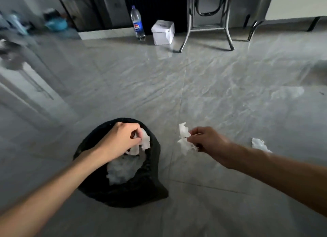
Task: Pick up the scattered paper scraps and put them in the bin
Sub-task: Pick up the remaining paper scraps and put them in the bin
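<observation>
Head view: the left hand (122, 139) pinches scraps (145, 141) directly above the bin (123, 196) at lower centre, so release should drop them onto paper already inside. The right hand (207, 139) pinches a second scrap (184, 136) just right of the bin, probably next for disposal. A third scrap (259, 144) lies on the floor (212, 77), lower right.

1. Bin (132, 192): round, lined with a black bag, standing upright on the floor with its mouth open.
2. Paper heap (122, 171): white crumpled pieces lying inside the bin.
3. Torn strips (144, 142): white, pinched in the left hand (120, 139), hanging over the bin's mouth near its 1 o'clock rim.
4. Crumpled scrap (183, 139): white, pinched by the right hand (207, 139), outside the bin at its 3 o'clock.
5. Loose scrap (259, 144): white and ragged, on the floor farther out at 3 o'clock.
</observation>
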A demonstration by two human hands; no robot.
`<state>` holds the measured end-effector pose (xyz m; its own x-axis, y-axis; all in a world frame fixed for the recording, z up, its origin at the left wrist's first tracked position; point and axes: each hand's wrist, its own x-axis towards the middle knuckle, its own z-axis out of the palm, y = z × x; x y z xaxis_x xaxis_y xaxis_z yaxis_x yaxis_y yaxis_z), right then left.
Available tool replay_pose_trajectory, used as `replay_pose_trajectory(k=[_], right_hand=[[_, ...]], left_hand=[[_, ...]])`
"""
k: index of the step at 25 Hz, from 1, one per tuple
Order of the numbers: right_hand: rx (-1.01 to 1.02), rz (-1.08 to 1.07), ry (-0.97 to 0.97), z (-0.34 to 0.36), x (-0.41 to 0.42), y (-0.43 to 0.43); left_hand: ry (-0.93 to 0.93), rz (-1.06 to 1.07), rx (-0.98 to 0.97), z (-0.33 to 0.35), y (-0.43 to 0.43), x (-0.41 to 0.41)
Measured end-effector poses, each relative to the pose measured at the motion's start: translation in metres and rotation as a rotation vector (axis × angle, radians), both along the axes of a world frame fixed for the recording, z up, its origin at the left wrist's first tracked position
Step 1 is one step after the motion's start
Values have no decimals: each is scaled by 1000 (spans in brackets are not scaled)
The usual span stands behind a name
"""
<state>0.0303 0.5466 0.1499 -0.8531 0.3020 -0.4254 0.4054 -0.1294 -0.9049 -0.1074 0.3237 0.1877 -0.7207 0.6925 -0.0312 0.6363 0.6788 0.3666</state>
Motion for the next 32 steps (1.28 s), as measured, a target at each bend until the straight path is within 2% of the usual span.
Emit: replay_pose_trajectory(k=[2, 5, 8, 12, 16, 19, 22, 27, 29, 32], right_hand=[[118, 65, 15, 18, -25, -28], [192, 157, 25, 29, -62, -70], [222, 212, -35, 21, -91, -109], [208, 247, -113, 12, -97, -121], [203, 213, -51, 30, -71, -63], [237, 158, -105, 26, -30, 3], [346, 91, -225, -8, 19, 71], [452, -89, -472, -88, 89, 162], [585, -134, -521, -114, 101, 192], [929, -28, -570, -140, 98, 220]], left_hand=[[-63, 66, -165, -25, -39, -21], [-217, 118, -360, -48, -73, -32], [-214, 186, -278, -47, -78, -37], [-60, 267, -158, -29, -66, -44], [-30, 184, -63, -7, -15, -32], [-74, 33, -19, -4, 46, -9], [-141, -119, -69, -21, 107, 16], [-263, -326, -260, -72, 176, 48], [-286, -383, -328, -89, 196, 56], [-309, -418, -360, -109, 217, 63]])
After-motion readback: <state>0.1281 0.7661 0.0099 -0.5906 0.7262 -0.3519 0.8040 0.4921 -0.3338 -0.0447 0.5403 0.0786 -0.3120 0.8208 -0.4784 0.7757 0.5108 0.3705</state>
